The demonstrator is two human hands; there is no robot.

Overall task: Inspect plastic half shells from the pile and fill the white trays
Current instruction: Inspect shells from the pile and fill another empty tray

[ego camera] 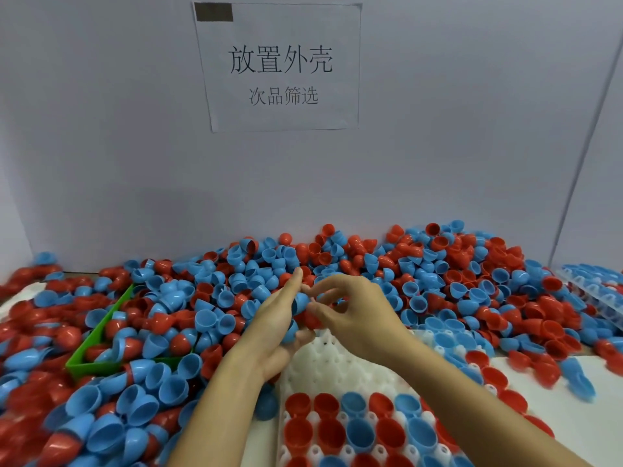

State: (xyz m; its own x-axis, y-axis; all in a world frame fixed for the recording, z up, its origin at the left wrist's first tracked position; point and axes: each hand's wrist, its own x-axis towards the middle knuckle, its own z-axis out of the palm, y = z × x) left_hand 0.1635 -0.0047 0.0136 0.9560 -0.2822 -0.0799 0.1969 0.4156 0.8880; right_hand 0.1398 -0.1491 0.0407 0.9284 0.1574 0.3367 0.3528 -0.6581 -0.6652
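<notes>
A grey partition wall (101, 129) with a paper sign (279, 65) backs the desk. The pile of half shells (337, 274) spans its far edge. The white tray (337, 369) at the near edge has its nearest rows filled and its far rows bare. The left hand (269, 328) cups blue shells (300, 303); the right hand (354, 311) pinches one.

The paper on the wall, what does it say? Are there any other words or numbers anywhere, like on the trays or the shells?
"放置外壳": big top line on the white paper sign stuck to the wall.
"次品筛选": smaller line under it, on the same sign.
The dark patch in the sign's top left corner shows no readable text.
No words or numbers can be seen on the half shells, the white tray or the green bin.
</notes>
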